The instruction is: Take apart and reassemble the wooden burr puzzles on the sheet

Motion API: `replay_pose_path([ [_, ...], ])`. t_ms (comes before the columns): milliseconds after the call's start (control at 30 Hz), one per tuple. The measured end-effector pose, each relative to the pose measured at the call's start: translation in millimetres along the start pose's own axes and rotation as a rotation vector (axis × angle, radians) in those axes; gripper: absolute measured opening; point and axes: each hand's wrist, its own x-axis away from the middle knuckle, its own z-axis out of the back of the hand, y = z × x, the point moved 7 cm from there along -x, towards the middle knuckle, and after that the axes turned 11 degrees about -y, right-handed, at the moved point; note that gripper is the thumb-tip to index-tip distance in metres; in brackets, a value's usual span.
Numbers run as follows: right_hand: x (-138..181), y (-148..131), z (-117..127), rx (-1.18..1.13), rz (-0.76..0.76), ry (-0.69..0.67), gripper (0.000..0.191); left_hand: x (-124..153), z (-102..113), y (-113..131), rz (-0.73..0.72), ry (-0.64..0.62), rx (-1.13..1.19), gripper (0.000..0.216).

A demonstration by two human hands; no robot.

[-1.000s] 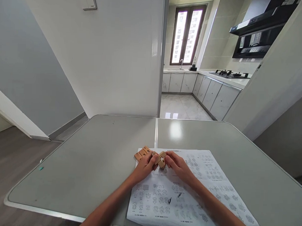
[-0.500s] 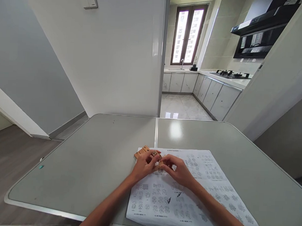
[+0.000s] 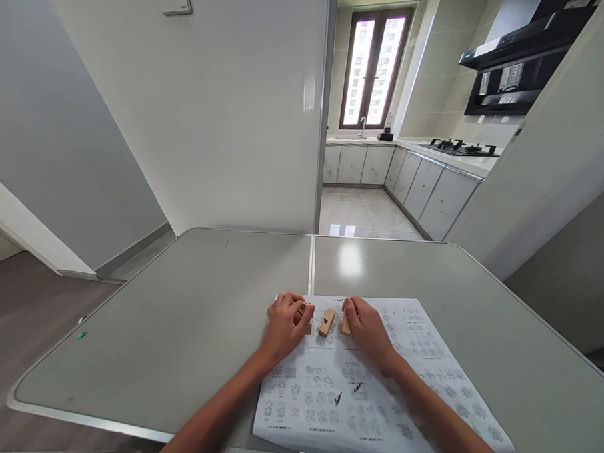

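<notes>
My left hand (image 3: 286,322) is curled over several small wooden puzzle blocks (image 3: 308,329) at the upper left corner of the printed sheet (image 3: 319,401), its fingers covering most of them. Between the hands a notched wooden piece (image 3: 326,322) lies alone on the paper, touched by neither. My right hand (image 3: 368,328) grips another wooden piece (image 3: 346,324) between thumb and fingers, upper end hidden behind the fingertips. Rows of small line diagrams and two dark pen marks show on the sheet.
The sheet lies on a grey table (image 3: 152,327) with a metal seam (image 3: 311,263) down its middle. A small green bit (image 3: 81,335) sits near the left edge. Beyond the table are a white wall (image 3: 237,117) and a kitchen with a gas hob (image 3: 458,148).
My hands have moved apart, the right one shifting right with a wooden piece. A notched piece now lies exposed between them. My left hand now covers more of the blocks at the left.
</notes>
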Motion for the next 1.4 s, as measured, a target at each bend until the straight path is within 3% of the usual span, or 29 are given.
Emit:
replay_pose_path([
  [200, 0.0, -1.4, -16.7, 0.278, 0.044, -0.096, 0.045, 1.4, -6.4, 1.6, -0.057, -0.032, -0.105, 0.038],
  [500, -1.3, 3.3, -26.2, 0.399, 0.054, -0.125, 0.042, 1.1, -4.5, 1.5, -0.059, -0.018, -0.135, 0.025],
  [1000, 0.4, 1.9, -25.9, 0.426, 0.035, -0.119, 0.039, 0.1, -12.2, 0.6, -0.135, -0.041, -0.153, 0.020],
  [1400, 3.3, -3.5, -18.7, 0.331, 0.028, -0.051, 0.035, -1.5, -12.1, -4.0, -0.105, -0.033, -0.099, 0.023],
])
